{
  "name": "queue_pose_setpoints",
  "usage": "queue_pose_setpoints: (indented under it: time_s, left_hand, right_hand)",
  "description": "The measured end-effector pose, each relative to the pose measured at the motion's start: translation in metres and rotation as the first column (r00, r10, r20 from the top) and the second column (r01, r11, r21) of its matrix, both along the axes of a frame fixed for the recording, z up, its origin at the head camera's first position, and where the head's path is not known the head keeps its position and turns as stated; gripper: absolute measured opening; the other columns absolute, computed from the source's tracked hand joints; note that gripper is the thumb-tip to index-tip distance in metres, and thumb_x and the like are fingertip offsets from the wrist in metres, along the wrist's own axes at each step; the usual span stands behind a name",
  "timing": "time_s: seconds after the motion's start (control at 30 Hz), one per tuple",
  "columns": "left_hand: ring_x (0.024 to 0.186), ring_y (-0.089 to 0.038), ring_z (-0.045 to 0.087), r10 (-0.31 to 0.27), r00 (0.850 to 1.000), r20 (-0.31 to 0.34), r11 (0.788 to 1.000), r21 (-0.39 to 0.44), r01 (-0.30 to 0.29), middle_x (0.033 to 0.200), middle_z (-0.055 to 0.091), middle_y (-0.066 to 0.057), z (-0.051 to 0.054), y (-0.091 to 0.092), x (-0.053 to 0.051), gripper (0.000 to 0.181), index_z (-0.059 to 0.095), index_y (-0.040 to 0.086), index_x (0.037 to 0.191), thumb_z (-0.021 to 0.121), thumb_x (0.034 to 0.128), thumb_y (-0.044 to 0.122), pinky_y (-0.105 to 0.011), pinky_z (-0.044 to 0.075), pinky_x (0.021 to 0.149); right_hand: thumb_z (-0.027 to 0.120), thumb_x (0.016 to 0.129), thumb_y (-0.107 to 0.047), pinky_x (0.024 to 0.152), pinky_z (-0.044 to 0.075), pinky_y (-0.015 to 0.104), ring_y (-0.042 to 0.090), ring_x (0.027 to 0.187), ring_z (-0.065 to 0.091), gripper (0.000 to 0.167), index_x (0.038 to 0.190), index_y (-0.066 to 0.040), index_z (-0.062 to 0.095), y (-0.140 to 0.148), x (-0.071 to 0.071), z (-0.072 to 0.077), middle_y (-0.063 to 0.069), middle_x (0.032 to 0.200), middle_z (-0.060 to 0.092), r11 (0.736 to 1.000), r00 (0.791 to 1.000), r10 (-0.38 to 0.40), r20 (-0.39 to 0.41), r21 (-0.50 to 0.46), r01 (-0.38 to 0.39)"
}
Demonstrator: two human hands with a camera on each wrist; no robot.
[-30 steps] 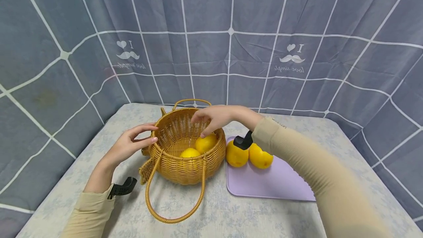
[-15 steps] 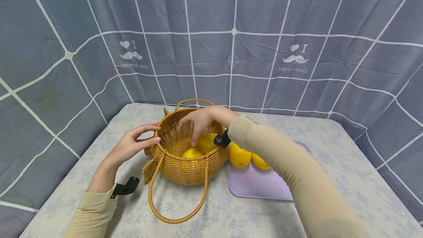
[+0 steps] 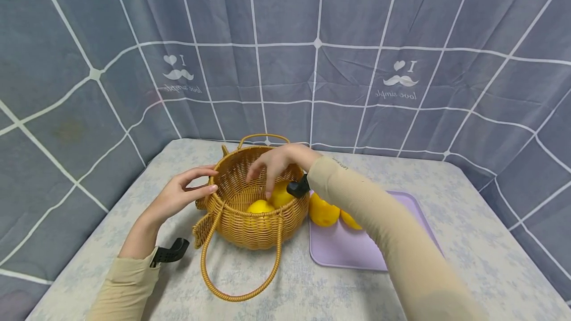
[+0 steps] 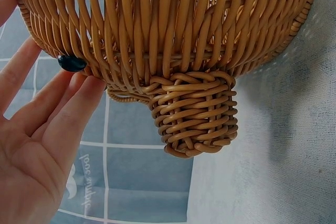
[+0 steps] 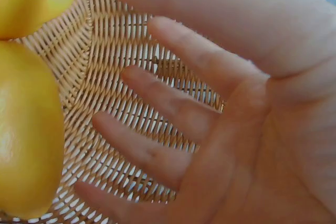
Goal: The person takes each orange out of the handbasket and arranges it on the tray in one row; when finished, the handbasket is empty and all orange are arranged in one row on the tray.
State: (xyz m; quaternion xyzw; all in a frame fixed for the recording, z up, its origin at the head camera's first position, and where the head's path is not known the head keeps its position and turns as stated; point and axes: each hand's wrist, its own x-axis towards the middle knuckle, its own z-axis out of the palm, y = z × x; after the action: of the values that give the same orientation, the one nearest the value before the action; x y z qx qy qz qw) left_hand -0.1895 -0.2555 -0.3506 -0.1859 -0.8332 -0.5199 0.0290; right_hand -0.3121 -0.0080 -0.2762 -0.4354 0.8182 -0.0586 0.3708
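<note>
The wicker basket (image 3: 256, 229) stands on the table, its near handle folded down in front. Fingertips and thumb of my left hand (image 3: 171, 199) touch its left rim; in the left wrist view the fingers (image 4: 79, 108) lie fairly straight against the outer weave. My right hand (image 3: 274, 162) reaches over the opening with fingers spread and loosely bent, holding nothing. Two smooth yellow fruits lie inside: a front fruit (image 3: 260, 206) and a back fruit (image 3: 281, 196), partly hidden by the hand. The right wrist view shows an oblong yellow fruit (image 5: 26, 135) apart from the fingers (image 5: 152, 145).
A lilac tray (image 3: 345, 251) lies right of the basket under my right forearm. Two orange-yellow fruits rest at its left end: a left one (image 3: 323, 210) and another (image 3: 350, 219) mostly hidden by the sleeve. A grey checked curtain (image 3: 285, 73) hangs behind the table.
My right hand has moved left and lower into the basket, off the back fruit, with its fingers spread. The left hand stays at the rim. The whole view has shifted slightly.
</note>
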Motion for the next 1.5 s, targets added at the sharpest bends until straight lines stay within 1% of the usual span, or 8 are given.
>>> queue_pose_setpoints:
  time_s: [0.27,0.6,0.77,0.9,1.13,1.23,1.37,1.5]
  left_hand:
    - [0.127,-0.029,0.041,0.005,1.000,0.001,1.000,-0.001,-0.005,0.143,0.041,-0.009,0.000,0.000,0.001,0.040,0.055,0.001,0.127,0.063,0.0922,0.019,-0.020,0.044,0.088]
    - [0.127,-0.028,0.042,0.011,1.000,0.000,1.000,-0.006,-0.011,0.142,0.041,-0.008,0.000,0.001,0.001,0.040,0.054,0.001,0.127,0.062,0.0923,0.020,-0.020,0.044,0.089]
    - [0.128,-0.028,0.041,0.010,1.000,-0.006,1.000,-0.009,-0.010,0.142,0.042,-0.009,0.000,0.001,0.001,0.040,0.055,0.001,0.127,0.063,0.0922,0.019,-0.021,0.043,0.090]
    - [0.129,-0.029,0.039,0.008,1.000,-0.007,1.000,-0.011,-0.008,0.142,0.042,-0.009,0.000,0.001,0.001,0.040,0.055,0.000,0.126,0.063,0.0921,0.019,-0.021,0.042,0.090]
    - [0.130,-0.029,0.038,0.014,1.000,-0.011,1.000,-0.020,-0.014,0.142,0.042,-0.009,0.001,0.001,0.001,0.037,0.056,0.003,0.125,0.062,0.0922,0.019,-0.034,0.044,0.095]
    - [0.130,-0.028,0.038,0.014,1.000,-0.011,1.000,-0.023,-0.014,0.142,0.042,-0.009,0.001,0.001,0.000,0.037,0.057,0.005,0.125,0.062,0.0922,0.019,-0.040,0.043,0.096]
    - [0.130,-0.028,0.038,0.009,1.000,-0.013,1.000,-0.026,-0.009,0.142,0.042,-0.008,0.000,0.001,0.000,0.037,0.057,0.005,0.126,0.062,0.0924,0.020,-0.033,0.043,0.094]
    - [0.130,-0.028,0.037,0.009,1.000,-0.014,1.000,-0.022,-0.009,0.142,0.042,-0.008,0.000,0.001,0.000,0.037,0.057,0.004,0.126,0.062,0.0924,0.019,-0.024,0.042,0.092]
  right_hand:
    - [0.081,0.074,-0.024,0.105,0.030,0.030,0.012,0.131,0.032,0.066,0.133,-0.030,0.052,0.006,-0.006,-0.005,-0.006,0.142,0.040,0.998,0.997,-0.008,0.072,0.058,0.004]
    - [0.083,0.072,-0.020,0.102,0.035,0.029,0.017,0.136,0.026,0.077,0.139,-0.029,0.045,0.010,-0.007,-0.006,-0.001,0.149,0.031,0.994,0.993,-0.022,0.112,0.112,0.009]
    - [0.082,0.071,-0.012,0.088,0.048,0.032,0.023,0.127,0.040,0.083,0.142,-0.026,0.041,0.013,-0.006,-0.011,0.006,0.150,0.027,0.989,0.955,-0.127,0.267,0.112,0.100]
    - [0.080,0.073,-0.006,0.084,0.049,0.030,0.019,0.112,0.051,0.083,0.144,-0.021,0.039,0.015,-0.006,-0.016,0.011,0.148,0.029,0.990,0.927,-0.135,0.349,0.082,0.114]
    - [0.081,0.071,-0.005,0.089,0.046,0.026,0.018,0.117,0.047,0.078,0.139,-0.022,0.046,0.014,-0.008,-0.027,0.009,0.139,0.042,0.996,0.957,-0.089,0.277,0.014,0.089]
    - [0.081,0.071,-0.002,0.088,0.048,0.028,0.019,0.114,0.050,0.076,0.137,-0.021,0.049,0.014,-0.007,-0.031,0.008,0.134,0.047,0.993,0.949,-0.119,0.294,0.009,0.122]
    - [0.081,0.070,-0.001,0.086,0.049,0.029,0.016,0.111,0.052,0.073,0.132,-0.025,0.053,0.014,-0.006,-0.034,0.003,0.132,0.050,0.987,0.940,-0.158,0.301,0.016,0.161]
    - [0.080,0.071,-0.002,0.089,0.046,0.026,0.013,0.115,0.047,0.071,0.133,-0.026,0.054,0.013,-0.007,-0.035,-0.001,0.133,0.049,0.994,0.953,-0.103,0.286,0.001,0.108]
